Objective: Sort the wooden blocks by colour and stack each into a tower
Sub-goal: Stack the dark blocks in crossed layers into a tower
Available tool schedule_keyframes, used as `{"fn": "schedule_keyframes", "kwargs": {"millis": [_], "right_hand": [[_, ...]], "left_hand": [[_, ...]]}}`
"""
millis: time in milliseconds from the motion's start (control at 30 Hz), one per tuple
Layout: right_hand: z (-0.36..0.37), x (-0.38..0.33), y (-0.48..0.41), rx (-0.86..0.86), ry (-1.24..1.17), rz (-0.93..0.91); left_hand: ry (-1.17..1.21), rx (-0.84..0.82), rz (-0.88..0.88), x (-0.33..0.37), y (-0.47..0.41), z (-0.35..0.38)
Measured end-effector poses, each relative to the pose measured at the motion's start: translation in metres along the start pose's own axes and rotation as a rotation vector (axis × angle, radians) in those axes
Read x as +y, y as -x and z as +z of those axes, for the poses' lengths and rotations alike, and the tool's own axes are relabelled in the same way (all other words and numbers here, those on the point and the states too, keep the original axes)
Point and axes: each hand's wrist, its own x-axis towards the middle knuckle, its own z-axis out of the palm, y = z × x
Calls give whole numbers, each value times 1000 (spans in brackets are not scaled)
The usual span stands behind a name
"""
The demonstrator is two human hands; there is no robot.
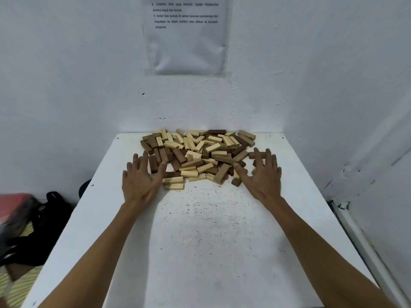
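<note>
Mixed pile of blocks [198,153] sits at the table's [200,241] far end; left hand [142,177] and right hand [262,176] flank it, fingers spread, gripping nothing.

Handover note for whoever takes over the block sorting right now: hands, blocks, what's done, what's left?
Left hand: open, fingers spread, at the near left edge of the pile, holding nothing.
Right hand: open, fingers spread, at the near right edge, holding nothing.
Blocks: all in one mixed heap of light and brown pieces at the far end of the white table.
Done: nothing sorted, no tower.
Left: split by colour, stack each.
</note>
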Motion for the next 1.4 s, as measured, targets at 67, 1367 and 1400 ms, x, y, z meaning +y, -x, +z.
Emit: {"fn": "schedule_keyframes", "kwargs": {"millis": [67, 1367, 1400], "right_hand": [[4, -7, -10, 18, -94, 25], [-1, -33, 12, 53, -477, -67], [-4, -29, 11, 36, -455, -89]], "left_hand": [[147, -7, -44, 8, -7, 3], [-2, 7, 343, 48, 26, 24], [21, 44, 408, 51, 28, 24]]}}
